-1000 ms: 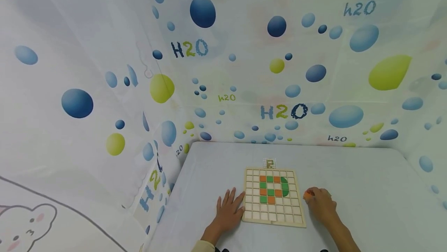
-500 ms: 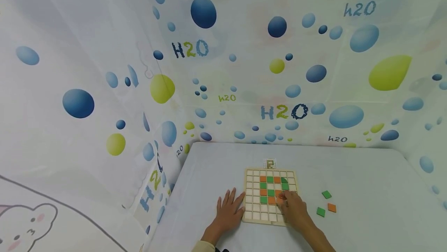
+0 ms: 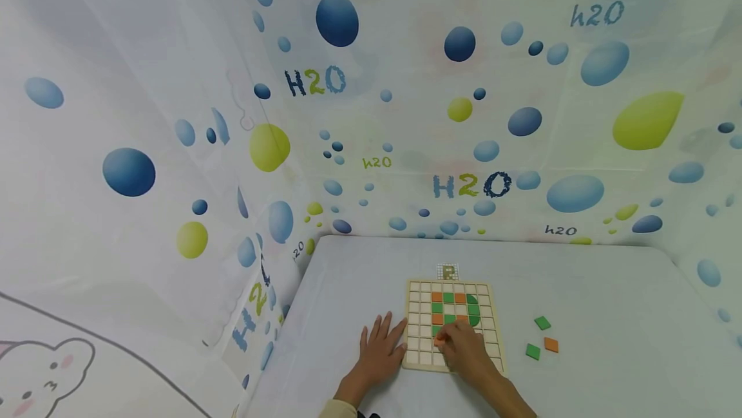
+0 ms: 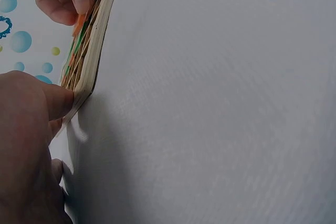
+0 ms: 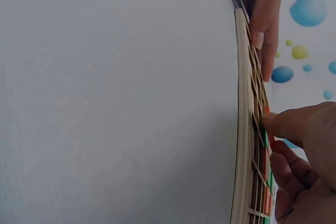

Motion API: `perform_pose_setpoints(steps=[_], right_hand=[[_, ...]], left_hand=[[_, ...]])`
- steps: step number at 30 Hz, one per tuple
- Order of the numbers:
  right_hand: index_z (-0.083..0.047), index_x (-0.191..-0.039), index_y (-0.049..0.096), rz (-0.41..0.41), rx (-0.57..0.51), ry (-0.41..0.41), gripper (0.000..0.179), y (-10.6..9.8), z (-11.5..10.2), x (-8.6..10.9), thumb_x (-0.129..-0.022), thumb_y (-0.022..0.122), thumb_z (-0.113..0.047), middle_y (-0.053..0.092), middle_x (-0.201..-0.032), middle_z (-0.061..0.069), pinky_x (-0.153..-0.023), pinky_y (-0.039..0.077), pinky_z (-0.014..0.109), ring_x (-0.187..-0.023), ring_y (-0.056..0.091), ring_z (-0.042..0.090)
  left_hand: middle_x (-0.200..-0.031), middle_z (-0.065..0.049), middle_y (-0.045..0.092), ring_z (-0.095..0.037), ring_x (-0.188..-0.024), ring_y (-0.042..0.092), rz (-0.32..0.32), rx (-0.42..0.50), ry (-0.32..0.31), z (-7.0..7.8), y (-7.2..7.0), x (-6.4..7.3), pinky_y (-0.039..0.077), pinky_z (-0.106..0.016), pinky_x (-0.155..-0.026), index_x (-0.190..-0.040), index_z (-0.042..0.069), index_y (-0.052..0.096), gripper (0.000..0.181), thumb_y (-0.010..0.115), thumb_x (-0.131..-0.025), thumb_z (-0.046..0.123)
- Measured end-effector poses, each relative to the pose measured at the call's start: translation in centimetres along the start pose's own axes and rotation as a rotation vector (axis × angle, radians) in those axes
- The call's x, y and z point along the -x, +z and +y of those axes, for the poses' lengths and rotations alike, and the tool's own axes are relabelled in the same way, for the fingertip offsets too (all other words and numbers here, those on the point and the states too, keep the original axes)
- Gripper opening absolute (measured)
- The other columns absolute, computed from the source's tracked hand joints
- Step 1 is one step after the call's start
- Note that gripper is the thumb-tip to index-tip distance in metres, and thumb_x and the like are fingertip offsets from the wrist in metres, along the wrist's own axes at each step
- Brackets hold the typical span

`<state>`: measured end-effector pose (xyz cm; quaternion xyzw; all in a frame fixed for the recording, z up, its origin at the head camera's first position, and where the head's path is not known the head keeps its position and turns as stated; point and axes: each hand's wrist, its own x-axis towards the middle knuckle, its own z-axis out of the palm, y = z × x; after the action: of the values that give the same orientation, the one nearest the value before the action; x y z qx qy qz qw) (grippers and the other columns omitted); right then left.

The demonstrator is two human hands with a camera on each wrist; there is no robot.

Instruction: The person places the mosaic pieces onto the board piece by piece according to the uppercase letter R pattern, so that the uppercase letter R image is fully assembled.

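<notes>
A square wooden grid board (image 3: 417, 359) lies on the table, with green and orange tiles (image 3: 437, 308) set in its cells, including rounded green corner pieces. My left hand (image 3: 379, 352) rests with fingers spread at the board's left edge; in the left wrist view its thumb (image 4: 60, 99) touches the frame. Over the lower middle of the grid, my right hand (image 3: 468, 350) pinches an orange square tile (image 3: 438, 342) between thumb and fingertips, at a cell below the green tile of the left column. That hand hides several cells to its right.
Two green tiles, one farther back (image 3: 542, 323) and one nearer (image 3: 532, 351), lie right of the board beside an orange tile (image 3: 551, 344). A small patterned card (image 3: 448, 272) sits behind the board. Printed curtains (image 3: 394, 115) hang around the white table (image 3: 353, 276).
My right hand has carried the orange tile from the board's right side leftward over the grid to the lower middle, uncovering the loose tiles. My left hand stays where it was.
</notes>
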<state>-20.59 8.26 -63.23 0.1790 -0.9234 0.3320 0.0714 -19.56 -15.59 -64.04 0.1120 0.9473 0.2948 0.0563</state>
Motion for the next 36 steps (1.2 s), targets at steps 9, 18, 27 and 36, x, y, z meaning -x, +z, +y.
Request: perform_pose_setpoints(steps=[9,18,27,36], right_hand=[[-0.024,-0.091,0.071,-0.030,0.089,0.003,0.017,0.3,-0.1,-0.2,-0.087,0.086,-0.016,0.060,-0.092,-0.011,-0.075,0.043,0.037,-0.088,0.057,0.010],[-0.024,-0.093,0.072,-0.050,0.063,-0.038,0.016,-0.1,-0.1,0.1,-0.088,0.085,-0.016,0.064,-0.099,-0.013,-0.073,0.035,0.028,-0.093,0.057,0.010],[-0.024,-0.093,0.074,-0.039,0.066,-0.049,0.015,-0.2,0.0,0.3,-0.088,0.086,-0.016,0.066,-0.101,-0.012,-0.074,0.037,0.029,-0.096,0.059,0.011],[-0.023,-0.093,0.074,-0.036,0.004,0.093,0.012,-2.6,1.8,0.7,-0.091,0.082,-0.014,0.064,-0.099,-0.010,-0.084,0.051,0.049,-0.096,0.063,0.016]], left_hand=[[-0.174,-0.017,0.025,-0.045,-0.161,0.015,-0.010,-0.013,-0.024,-0.6,0.5,-0.4,0.003,-0.075,-0.122,-0.163,0.025,0.043,0.055,0.046,-0.109,0.038],[-0.173,-0.017,0.027,-0.046,-0.161,0.017,0.003,-0.011,-0.023,-0.4,0.4,-0.4,0.005,-0.076,-0.122,-0.162,0.023,0.045,0.054,0.048,-0.109,0.037],[-0.174,-0.017,0.025,-0.046,-0.161,0.015,-0.008,-0.012,-0.027,-0.4,0.4,-0.4,0.003,-0.075,-0.122,-0.163,0.026,0.043,0.055,0.047,-0.109,0.038],[-0.172,-0.021,0.027,-0.050,-0.159,0.017,0.014,0.005,0.001,0.0,0.1,0.0,0.005,-0.078,-0.120,-0.162,0.023,0.044,0.054,0.046,-0.110,0.037]])
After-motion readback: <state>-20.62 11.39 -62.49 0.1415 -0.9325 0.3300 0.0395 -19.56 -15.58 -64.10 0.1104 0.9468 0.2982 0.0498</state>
